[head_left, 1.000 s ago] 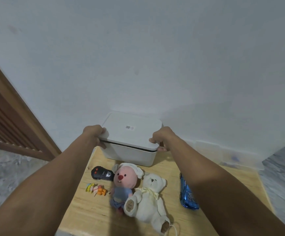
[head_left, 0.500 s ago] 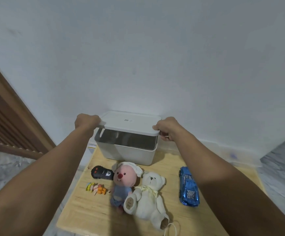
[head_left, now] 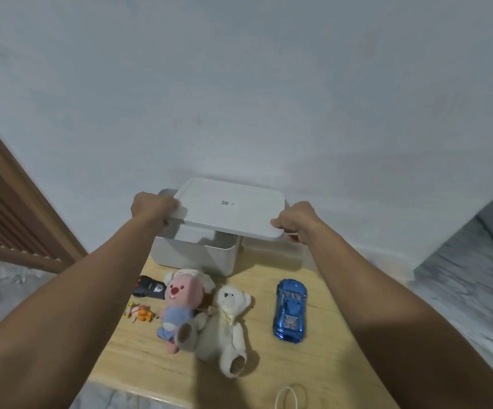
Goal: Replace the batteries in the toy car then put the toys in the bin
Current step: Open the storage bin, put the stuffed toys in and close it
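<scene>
Your left hand (head_left: 154,208) and right hand (head_left: 297,221) grip the lid (head_left: 230,212), held up over the open bin (head_left: 193,255). The car (head_left: 290,309) and other toys wait on the desk (head_left: 322,364); no battery swap shows yet.

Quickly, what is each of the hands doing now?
Left hand: closed on the lid.
Right hand: closed on the lid.

A plain white wall (head_left: 239,84) backs a light wooden table (head_left: 342,335), grey marbled floor (head_left: 469,290), brown slatted door (head_left: 9,208) left.
</scene>
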The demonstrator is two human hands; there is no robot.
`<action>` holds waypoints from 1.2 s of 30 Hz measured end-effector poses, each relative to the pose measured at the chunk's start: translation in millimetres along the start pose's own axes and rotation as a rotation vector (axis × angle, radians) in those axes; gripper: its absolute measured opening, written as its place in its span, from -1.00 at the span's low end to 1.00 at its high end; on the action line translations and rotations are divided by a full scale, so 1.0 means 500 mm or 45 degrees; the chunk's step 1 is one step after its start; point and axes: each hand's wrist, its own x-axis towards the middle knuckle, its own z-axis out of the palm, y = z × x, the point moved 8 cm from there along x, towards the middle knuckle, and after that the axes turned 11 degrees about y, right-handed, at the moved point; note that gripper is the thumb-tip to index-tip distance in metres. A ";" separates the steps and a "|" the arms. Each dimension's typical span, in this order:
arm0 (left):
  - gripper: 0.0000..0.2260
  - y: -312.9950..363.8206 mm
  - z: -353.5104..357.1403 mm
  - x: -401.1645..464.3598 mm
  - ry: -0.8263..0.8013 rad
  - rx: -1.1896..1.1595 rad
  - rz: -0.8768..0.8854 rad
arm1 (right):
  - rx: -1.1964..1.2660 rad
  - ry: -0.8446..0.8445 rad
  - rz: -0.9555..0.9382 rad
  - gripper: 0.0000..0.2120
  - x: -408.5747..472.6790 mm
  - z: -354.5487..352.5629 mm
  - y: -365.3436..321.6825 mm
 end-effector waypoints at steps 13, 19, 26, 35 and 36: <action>-0.78 -0.018 0.258 -0.307 -0.543 0.468 0.223 | -0.099 0.238 0.182 -0.81 0.018 -0.313 0.276; -0.84 -0.095 0.366 -0.450 -0.707 0.659 0.281 | -0.197 0.335 0.279 -0.76 0.009 -0.418 0.434; -0.76 -0.218 0.432 -0.584 -0.798 0.851 0.389 | -0.326 0.354 0.412 -0.88 -0.018 -0.473 0.609; -0.79 -0.336 0.451 -0.682 -0.871 1.159 0.441 | -0.433 0.350 0.420 -0.93 -0.068 -0.468 0.712; -0.77 -0.343 0.450 -0.687 -0.872 1.175 0.442 | -0.432 0.336 0.421 -0.90 -0.071 -0.463 0.720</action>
